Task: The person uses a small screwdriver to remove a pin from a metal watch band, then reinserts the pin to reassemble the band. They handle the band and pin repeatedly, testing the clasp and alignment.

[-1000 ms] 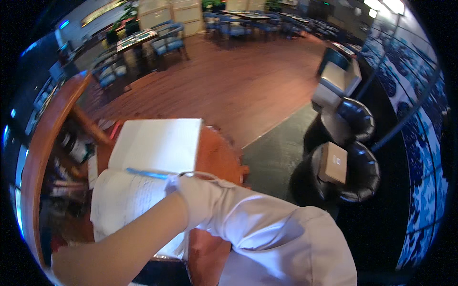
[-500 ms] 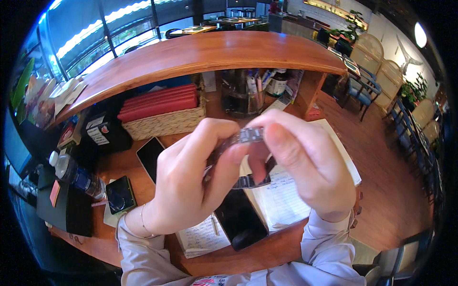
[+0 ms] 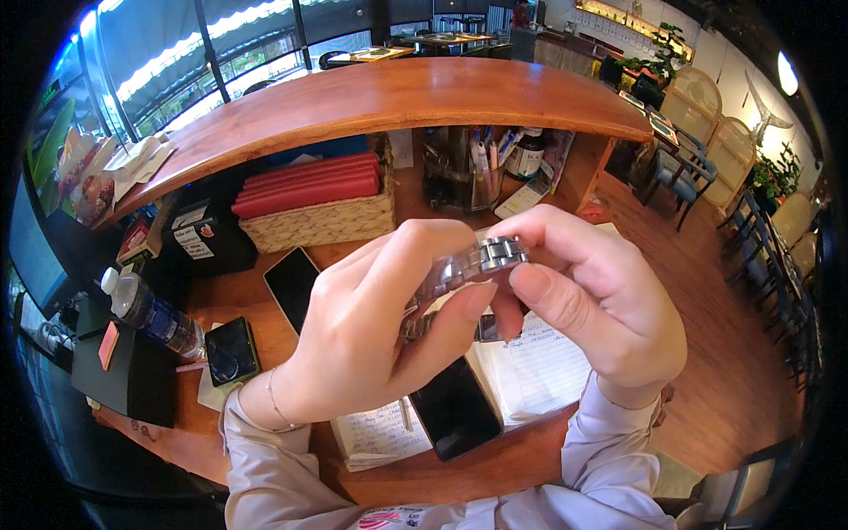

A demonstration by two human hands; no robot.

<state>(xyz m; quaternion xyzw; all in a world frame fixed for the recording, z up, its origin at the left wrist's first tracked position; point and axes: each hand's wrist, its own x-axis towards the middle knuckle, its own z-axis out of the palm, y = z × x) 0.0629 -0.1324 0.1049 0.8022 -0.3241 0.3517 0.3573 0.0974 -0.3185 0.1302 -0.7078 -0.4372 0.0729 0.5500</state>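
Note:
A wristwatch with a dark metal link bracelet (image 3: 502, 254) is held up above the desk between both hands. My left hand (image 3: 367, 322) is closed around one side of it, its thumb running along the band; a thin bracelet circles that wrist. The thumb and fingers of my right hand (image 3: 609, 305) pinch the band's links at the other end. The fingers hide much of the watch, its face included. Below the hands, a black phone (image 3: 455, 408) lies across an open notebook (image 3: 539, 375) with handwritten pages.
A second phone (image 3: 291, 281) lies behind my left hand; a dark device (image 3: 232, 352) and a water bottle (image 3: 150, 314) are at the left. Red folders fill a woven basket (image 3: 327, 221). A pen holder (image 3: 459, 181) stands under the raised wooden counter (image 3: 397, 93).
The watch has turned in my hands, so its links show more and its loop looks narrower. My right thumb has shifted down along the band. The whole view has moved slightly.

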